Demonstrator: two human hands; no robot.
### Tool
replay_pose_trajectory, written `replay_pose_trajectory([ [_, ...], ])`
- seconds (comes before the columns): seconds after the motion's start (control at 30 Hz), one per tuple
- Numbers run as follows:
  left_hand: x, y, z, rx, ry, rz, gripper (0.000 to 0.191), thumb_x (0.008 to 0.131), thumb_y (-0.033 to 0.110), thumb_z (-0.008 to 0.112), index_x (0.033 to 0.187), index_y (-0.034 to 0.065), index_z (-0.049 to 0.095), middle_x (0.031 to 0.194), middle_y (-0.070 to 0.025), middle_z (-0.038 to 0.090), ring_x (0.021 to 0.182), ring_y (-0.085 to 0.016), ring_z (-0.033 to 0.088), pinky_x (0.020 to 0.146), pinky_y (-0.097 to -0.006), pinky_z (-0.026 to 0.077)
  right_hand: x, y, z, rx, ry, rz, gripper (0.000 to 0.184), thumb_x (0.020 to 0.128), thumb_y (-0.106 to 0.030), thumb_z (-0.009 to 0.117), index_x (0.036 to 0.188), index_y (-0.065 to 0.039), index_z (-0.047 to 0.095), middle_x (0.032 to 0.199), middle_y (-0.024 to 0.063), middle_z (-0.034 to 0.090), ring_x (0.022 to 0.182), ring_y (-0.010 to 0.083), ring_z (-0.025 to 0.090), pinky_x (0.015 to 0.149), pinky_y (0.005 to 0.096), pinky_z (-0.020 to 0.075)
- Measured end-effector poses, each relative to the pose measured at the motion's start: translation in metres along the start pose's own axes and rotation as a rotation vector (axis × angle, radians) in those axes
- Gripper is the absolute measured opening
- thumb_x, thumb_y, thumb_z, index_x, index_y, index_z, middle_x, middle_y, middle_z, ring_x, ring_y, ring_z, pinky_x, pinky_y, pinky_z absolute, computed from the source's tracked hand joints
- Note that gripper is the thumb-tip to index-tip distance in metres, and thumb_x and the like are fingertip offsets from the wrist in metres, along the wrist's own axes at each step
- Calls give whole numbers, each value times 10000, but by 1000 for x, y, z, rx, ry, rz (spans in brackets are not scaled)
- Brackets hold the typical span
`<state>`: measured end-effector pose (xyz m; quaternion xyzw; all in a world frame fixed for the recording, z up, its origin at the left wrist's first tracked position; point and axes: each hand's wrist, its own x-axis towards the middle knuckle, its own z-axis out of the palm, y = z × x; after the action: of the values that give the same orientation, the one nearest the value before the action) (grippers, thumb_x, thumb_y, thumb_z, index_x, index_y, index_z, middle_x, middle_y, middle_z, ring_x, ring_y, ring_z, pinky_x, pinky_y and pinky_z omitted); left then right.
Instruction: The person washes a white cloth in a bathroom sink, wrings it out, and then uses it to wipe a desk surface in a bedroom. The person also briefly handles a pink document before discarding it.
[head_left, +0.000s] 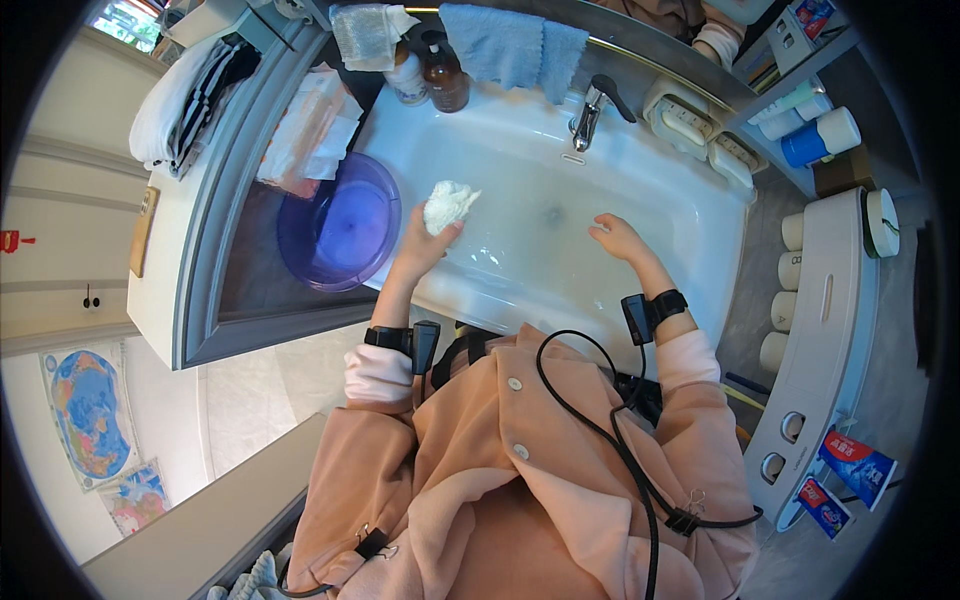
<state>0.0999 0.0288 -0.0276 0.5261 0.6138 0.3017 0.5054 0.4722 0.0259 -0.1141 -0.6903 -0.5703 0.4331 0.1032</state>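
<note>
My left hand grips a bunched white cloth above the left side of a white washbasin. The basin holds cloudy water, with its drain showing dimly through it. Over the right part of the water is my right hand, its fingers slightly curled and nothing in them. A chrome faucet with a dark lever stands at the basin's back rim. Left of the basin sits a purple plastic tub.
An amber pump bottle stands at the back left rim beneath blue towels. Packs of tissues lie beside the tub. A wall rack with cups and toothpaste tubes is at the right. Black cables cross my chest.
</note>
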Motion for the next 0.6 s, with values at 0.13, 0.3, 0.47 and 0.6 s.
replay_pose_trajectory([
  [0.13,-2,2,-41,10,112,187,616,793,229,719,1239,-69,416,1021,-150,602,822,-191,609,653,-300,510,-5,-23,8,-268,166,-120,507,849,-343,604,1204,12,541,1214,189,574,1134,316,543,946,376,431],
  [0.3,-4,-32,-103,368,376,326,690,778,217,718,1307,-55,367,1164,-189,554,1059,-240,558,910,-339,438,17,-69,46,-16,93,-256,470,831,-352,610,1167,-26,569,1221,185,567,1151,335,523,965,395,419],
  [0.47,-41,-76,-136,766,431,-7,871,745,362,719,1396,-23,286,1392,-317,321,1307,-420,320,1072,-439,281,34,-121,76,-71,29,-287,471,839,-347,608,1185,-30,560,1226,175,568,1157,328,519,973,389,414],
  [0.6,-63,-113,-152,618,727,25,780,732,347,733,1328,-17,384,1352,-326,358,1272,-437,341,1042,-461,310,30,-130,70,-271,109,-249,476,836,-351,605,1190,-37,556,1204,171,580,1134,333,532,968,394,418],
])
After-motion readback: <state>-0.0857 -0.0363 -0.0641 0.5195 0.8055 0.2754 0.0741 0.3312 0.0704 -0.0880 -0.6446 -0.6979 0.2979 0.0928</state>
